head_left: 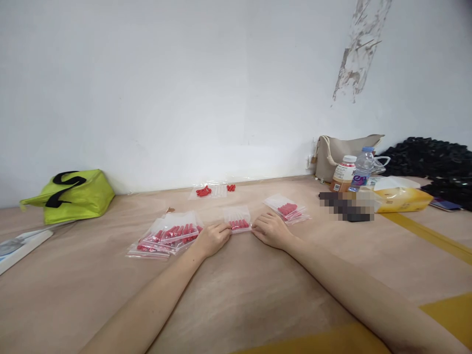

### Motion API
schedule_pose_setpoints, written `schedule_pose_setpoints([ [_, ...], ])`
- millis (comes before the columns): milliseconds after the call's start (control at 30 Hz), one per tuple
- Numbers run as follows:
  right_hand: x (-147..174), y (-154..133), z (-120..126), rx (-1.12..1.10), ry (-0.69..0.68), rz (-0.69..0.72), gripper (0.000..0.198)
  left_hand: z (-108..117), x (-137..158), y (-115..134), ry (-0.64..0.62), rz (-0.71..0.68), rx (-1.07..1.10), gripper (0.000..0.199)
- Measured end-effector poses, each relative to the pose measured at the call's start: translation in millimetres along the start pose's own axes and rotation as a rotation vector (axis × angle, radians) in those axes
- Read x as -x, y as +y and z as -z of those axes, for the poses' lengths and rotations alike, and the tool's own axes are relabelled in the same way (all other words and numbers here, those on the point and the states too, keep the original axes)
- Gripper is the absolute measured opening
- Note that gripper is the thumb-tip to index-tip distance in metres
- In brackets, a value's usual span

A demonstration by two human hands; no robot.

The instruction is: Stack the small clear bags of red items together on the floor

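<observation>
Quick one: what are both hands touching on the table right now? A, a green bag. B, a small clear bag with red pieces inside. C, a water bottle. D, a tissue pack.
B: the left hand and right hand meet at the small clear bag of red pieces, one at each side.

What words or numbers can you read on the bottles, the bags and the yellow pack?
No text can be read here.
Tea bottle: its label has print, too small to read.
Water bottle: blue label, blurred.
Yellow tissue pack: no clear letters.
Lime-green bag: only black straps, no words.
Small clear bag of red pieces, pinched between the left hand and the right hand: no print visible.
</observation>
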State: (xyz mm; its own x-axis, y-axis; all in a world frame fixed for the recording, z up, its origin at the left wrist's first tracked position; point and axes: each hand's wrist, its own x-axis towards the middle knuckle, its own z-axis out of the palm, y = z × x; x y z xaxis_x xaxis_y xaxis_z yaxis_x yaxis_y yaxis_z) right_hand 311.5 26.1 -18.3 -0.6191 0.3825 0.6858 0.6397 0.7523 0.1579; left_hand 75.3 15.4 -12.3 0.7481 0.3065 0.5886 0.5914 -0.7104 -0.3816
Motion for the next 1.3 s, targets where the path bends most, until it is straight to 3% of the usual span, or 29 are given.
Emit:
schedule_pose_setpoints([
  [267, 0, -6, -3, -0.247, -0.073, -0.099, 0.012, -2, -4, 1, -0.071, 0.019, 0.153, 0.02],
  [533, -12, -21, -7, -0.404, -0.034, -0.625, 0.007, 4, -11, 4, -0.276, 0.058, 0.32, 0.022],
  [767, -15, -18, -9, -0.455, -0.063, -0.808, 0.011, 4, -11, 6, -0.308, 0.123, 0.325, 0.021],
  [900, -15, -15, -3, -0.612, -0.058, -0.779, 0.011, 4, -9, 6, -0.28, 0.205, 0.372, 0.021],
  [1067, -11, -9, 4, -0.678, -0.074, -0.444, 0.012, 4, -7, 4, -0.221, 0.312, 0.488, 0.019],
  [1133, -9, -8, 4, -0.65, -0.073, -0.375, 0.015, 4, -7, 3, -0.213, 0.323, 0.516, 0.019],
  [1300, -4, -6, -4, -0.589, -0.061, -0.409, 0.018, 5, -7, 3, -0.221, 0.333, 0.541, 0.019],
])
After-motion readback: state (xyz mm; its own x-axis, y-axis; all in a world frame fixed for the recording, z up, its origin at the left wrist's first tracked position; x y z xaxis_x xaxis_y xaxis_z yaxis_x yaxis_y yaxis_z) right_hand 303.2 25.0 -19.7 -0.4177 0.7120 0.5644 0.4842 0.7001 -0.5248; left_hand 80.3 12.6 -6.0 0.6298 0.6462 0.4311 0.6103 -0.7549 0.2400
